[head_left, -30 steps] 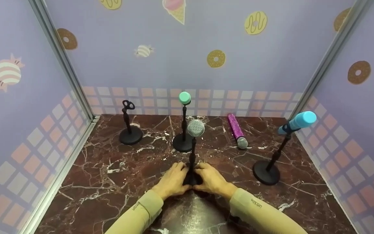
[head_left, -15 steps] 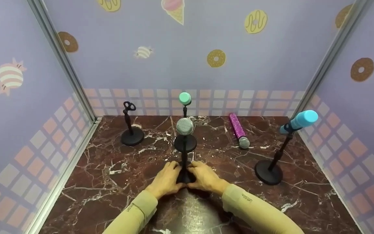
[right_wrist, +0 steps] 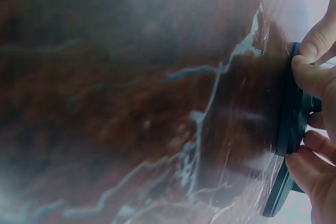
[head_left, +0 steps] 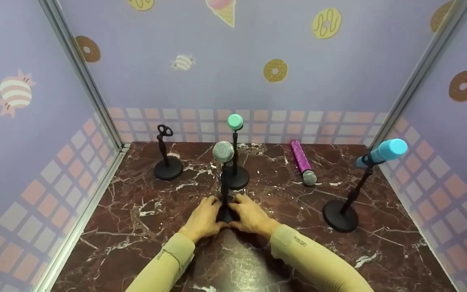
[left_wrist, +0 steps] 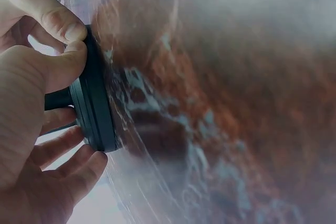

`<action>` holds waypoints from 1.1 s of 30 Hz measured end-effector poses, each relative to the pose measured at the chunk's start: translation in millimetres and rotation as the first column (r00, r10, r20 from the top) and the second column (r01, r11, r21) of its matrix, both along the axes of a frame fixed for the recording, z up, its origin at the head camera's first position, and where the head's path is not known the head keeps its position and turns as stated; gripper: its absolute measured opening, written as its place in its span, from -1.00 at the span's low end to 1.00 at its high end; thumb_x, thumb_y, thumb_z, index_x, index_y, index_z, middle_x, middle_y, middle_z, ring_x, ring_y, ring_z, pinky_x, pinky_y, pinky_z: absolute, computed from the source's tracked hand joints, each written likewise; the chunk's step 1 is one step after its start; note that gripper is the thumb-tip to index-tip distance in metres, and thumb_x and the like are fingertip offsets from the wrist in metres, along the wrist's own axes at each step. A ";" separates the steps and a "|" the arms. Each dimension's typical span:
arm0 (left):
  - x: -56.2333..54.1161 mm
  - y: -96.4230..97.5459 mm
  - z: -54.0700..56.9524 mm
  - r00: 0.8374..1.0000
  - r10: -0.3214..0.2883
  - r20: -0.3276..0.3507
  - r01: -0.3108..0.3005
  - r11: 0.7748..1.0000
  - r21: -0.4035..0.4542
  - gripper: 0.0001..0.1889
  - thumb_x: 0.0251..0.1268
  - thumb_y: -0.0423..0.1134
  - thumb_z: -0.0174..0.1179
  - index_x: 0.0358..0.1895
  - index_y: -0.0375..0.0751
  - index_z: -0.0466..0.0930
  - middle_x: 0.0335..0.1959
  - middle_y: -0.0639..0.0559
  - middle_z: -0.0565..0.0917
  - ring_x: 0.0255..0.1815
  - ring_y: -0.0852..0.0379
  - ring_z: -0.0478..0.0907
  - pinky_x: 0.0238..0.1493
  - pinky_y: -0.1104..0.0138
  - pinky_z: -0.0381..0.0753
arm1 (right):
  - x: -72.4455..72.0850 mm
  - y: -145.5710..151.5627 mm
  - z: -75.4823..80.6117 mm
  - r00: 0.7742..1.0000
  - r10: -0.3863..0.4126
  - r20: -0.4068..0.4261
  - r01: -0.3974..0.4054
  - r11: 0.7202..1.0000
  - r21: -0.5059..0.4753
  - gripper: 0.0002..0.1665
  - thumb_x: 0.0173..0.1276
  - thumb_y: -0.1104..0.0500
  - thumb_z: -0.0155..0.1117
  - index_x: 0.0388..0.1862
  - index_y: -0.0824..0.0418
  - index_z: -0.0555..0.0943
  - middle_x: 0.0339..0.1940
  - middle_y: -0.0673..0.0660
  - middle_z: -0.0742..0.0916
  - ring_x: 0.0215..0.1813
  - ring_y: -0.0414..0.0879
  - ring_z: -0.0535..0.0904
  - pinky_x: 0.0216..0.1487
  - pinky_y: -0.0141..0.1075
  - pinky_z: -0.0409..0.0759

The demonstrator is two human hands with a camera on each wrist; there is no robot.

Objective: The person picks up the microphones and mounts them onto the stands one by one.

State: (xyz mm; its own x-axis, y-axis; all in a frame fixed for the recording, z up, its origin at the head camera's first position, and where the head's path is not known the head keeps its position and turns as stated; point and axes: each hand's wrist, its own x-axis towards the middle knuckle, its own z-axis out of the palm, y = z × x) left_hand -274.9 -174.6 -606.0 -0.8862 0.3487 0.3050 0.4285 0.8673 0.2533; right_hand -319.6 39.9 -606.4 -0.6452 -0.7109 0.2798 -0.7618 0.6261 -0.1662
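Both hands hold the round black base of a microphone stand [head_left: 226,178] at the front middle of the marble-patterned table. My left hand [head_left: 204,217] grips the base's left rim, and my right hand [head_left: 251,215] grips its right rim, thumbs close together at the near edge. A microphone with a silver mesh head [head_left: 223,151] sits on top of this stand. In the left wrist view, thumb and fingers curl round the base [left_wrist: 94,98]. The right wrist view shows the other side of the base [right_wrist: 294,103] between thumb and fingers.
Behind stands a stand with a mint-green microphone [head_left: 235,121]. A bare stand [head_left: 168,168] is at the back left. A purple glittery microphone [head_left: 300,159] lies at the back right. A stand with a blue microphone [head_left: 388,149] is at right. Patterned walls [head_left: 233,89] enclose the table [head_left: 136,243].
Both hands have shifted the held stand left across the table, so its silver microphone head now shows left of the mint-green one. The other stands and the purple microphone keep their places.
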 end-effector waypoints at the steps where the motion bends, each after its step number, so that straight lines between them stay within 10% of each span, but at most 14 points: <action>1: -0.4 -1.2 0.4 1.000 0.003 0.001 -0.003 1.000 0.005 -0.39 0.07 -0.15 0.70 0.16 -0.38 0.73 0.17 -0.27 0.69 0.16 -0.29 0.66 0.22 -0.12 0.80 | -0.7 -2.2 0.5 1.000 -0.007 0.000 0.007 1.000 0.010 -0.36 0.25 -0.10 0.74 0.24 0.14 0.79 0.15 0.16 0.70 0.19 0.12 0.71 0.31 -0.02 0.80; 33: -47.7 -31.2 -3.7 0.993 0.109 0.052 -0.114 0.988 0.107 -0.42 0.06 -0.30 0.66 0.18 -0.46 0.75 0.25 -0.36 0.72 0.29 -0.41 0.65 0.44 -0.18 0.70 | -42.5 -54.1 7.1 0.989 -0.128 0.080 0.120 0.988 0.097 -0.31 0.32 -0.02 0.71 0.36 0.19 0.72 0.24 0.20 0.66 0.29 0.17 0.69 0.42 -0.04 0.79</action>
